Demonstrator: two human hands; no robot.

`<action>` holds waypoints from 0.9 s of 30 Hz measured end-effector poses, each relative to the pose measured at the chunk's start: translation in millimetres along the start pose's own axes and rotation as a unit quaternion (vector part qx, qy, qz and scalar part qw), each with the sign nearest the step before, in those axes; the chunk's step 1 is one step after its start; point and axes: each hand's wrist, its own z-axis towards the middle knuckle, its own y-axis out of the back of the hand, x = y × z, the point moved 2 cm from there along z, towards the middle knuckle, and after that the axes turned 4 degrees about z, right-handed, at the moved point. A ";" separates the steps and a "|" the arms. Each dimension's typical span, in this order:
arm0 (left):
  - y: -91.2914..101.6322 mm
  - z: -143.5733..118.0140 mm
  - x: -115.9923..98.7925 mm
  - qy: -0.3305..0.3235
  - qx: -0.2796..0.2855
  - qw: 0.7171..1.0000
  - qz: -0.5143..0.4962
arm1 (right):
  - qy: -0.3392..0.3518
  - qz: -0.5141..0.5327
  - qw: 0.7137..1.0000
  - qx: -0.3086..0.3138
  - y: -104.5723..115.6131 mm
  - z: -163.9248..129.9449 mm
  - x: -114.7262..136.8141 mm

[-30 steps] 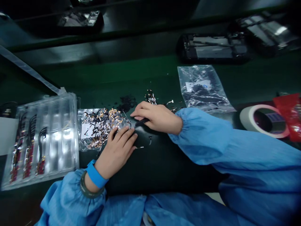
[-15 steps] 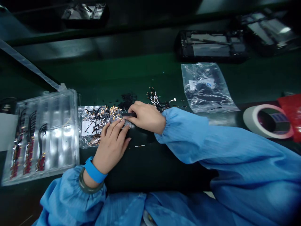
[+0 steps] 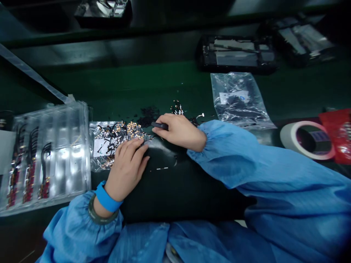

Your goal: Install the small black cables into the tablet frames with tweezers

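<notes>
My left hand (image 3: 127,160) rests palm down, fingers stretched over the right edge of a heap of small black and gold flex cables (image 3: 112,140), its thumb apart. A thin piece (image 3: 148,139) sticks out by its fingertips; whether they press on it is hidden. The heap lies on a clear plastic bag (image 3: 96,165) with a white label. Right of it, my right hand (image 3: 181,131) is closed around a slim black tool (image 3: 159,126), whose blunt end points left. Behind that hand stand several black-and-white flex cables (image 3: 177,107), partly covered.
On the left, a clear compartment tray (image 3: 64,182) holds rows of cables with red ends. Black bits (image 3: 148,115) lie behind the heap. To the right are a labelled plastic bag (image 3: 241,106), a tape roll (image 3: 287,137) and a red packet (image 3: 341,135). Black boxes (image 3: 236,67) stand at the back.
My right hand has drawn back to the right, away from my left fingertips, with the black tool still in it. My left hand stays over the heap. The view has shifted slightly.
</notes>
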 end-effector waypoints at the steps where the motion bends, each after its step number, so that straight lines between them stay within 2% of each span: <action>1: 0.2 0.3 -0.1 0.000 -0.003 1.000 -0.001 | 0.021 -0.013 1.000 -0.001 4.4 -3.2 -1.7; 4: 0.1 0.9 0.1 0.008 0.000 1.000 -0.004 | 0.100 -0.041 0.993 0.040 11.6 -15.6 -10.2; 6: -0.2 0.9 0.8 0.015 0.000 1.000 -0.008 | 0.146 -0.062 0.985 0.065 8.2 -23.3 -18.8; 10: -0.5 0.3 3.3 0.026 -0.019 0.999 -0.020 | 0.210 -0.119 0.970 0.034 -11.5 -29.6 -34.1; 13: 1.2 0.2 5.5 0.039 -0.038 0.998 -0.033 | 0.243 -0.140 0.960 0.007 -18.2 -31.3 -33.4; 15: 4.2 0.8 6.6 0.056 -0.056 0.995 -0.053 | 0.235 -0.110 0.966 -0.014 -10.9 -33.8 -26.7; 17: 8.2 1.5 7.6 0.082 -0.080 0.991 -0.073 | 0.202 -0.026 0.979 -0.023 3.4 -36.5 -17.9; 19: 11.9 1.6 8.6 0.113 -0.107 0.984 -0.083 | 0.138 0.077 0.987 0.016 16.3 -36.8 -10.9; 21: 13.7 1.1 9.9 0.145 -0.125 0.977 -0.090 | 0.063 0.143 0.983 0.099 20.9 -33.6 -7.1; 23: 13.4 0.2 11.1 0.172 -0.130 0.971 -0.103 | 0.013 0.139 0.977 0.162 17.0 -27.7 -6.4; 24: 12.7 0.0 11.4 0.178 -0.126 0.970 -0.107 | 0.008 0.115 0.978 0.174 13.3 -24.0 -6.7; 27: 10.5 0.7 10.0 0.156 -0.102 0.977 -0.107 | 0.026 0.026 0.988 0.148 4.0 -14.4 -9.7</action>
